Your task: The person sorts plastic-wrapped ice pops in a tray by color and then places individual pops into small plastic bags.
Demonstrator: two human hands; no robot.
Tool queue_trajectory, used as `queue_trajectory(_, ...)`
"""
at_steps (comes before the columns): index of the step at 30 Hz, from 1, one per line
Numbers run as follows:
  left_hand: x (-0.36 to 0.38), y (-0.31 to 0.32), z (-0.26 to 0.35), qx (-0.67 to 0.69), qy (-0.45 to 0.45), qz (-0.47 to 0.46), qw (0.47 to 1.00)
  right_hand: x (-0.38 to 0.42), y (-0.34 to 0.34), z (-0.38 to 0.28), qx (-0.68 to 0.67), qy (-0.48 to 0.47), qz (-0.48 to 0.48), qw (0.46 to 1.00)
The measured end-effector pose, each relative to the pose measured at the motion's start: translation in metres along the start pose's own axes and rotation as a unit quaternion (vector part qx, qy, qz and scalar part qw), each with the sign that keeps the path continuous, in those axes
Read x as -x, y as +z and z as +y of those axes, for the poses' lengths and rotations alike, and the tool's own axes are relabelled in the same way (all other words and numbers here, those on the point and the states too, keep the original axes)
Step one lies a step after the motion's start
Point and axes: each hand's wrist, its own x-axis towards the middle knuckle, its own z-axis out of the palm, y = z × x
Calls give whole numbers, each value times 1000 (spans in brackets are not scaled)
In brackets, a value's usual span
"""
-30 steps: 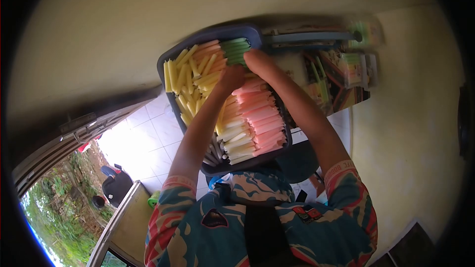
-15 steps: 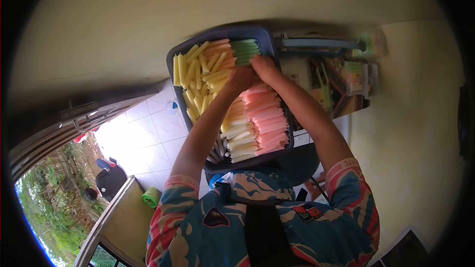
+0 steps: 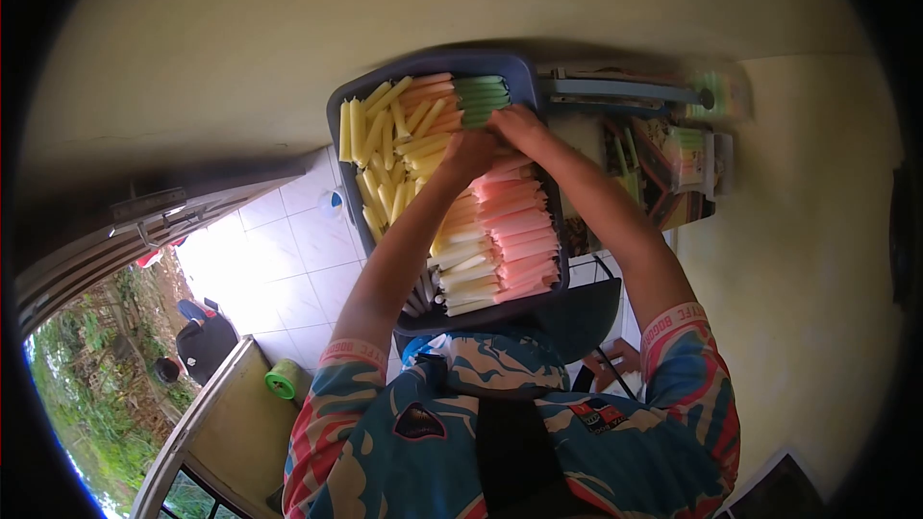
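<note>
A dark blue plastic tub (image 3: 428, 64) is filled with rows of slim, sealed plastic tubes. Yellow tubes (image 3: 385, 139) lie loosely at the left, orange tubes (image 3: 428, 91) and green tubes (image 3: 484, 96) at the back. Pink tubes (image 3: 519, 226) are stacked along the right side, with cream-white tubes (image 3: 468, 284) beside them toward my body. My left hand (image 3: 469, 154) reaches in over the middle, fingers curled downward. Close beside it, my right hand (image 3: 517, 127) bends over the tubes between the green and pink ones. Whatever the fingers of both hands grip is hidden from view.
A light blue long-armed device (image 3: 625, 91) with a black knob, perhaps a bag sealer, stands right of the tub. Near it are clear packs of coloured tubes (image 3: 687, 154). A dark seat (image 3: 586, 312) is under the tub. A green roll (image 3: 282, 383) stands lower left, near a doorway.
Both hands stay at nearly the same spot in the tub, with only slight shifts of the fingers. The view has tilted a little.
</note>
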Motion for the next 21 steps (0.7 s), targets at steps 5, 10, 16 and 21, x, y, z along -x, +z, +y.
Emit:
queue_trajectory(5, 0, 6, -6, -31, 9, 18, 999, -6, -19, -7, 113, -12, -56, 992)
queue_trajectory(10, -4, 10, -9, -19, -1, 4, 1000, -18, -70, -27, 210, -19, -134, 968)
queue_trajectory(16, -8, 8, -10, 7, -28, -23, 999, -17, -95, -3, 173, -1, -39, 984)
queue_trajectory(21, -14, 2, -6, -19, -45, -51, 997, -1, -120, -4, 74, 35, 2, 997)
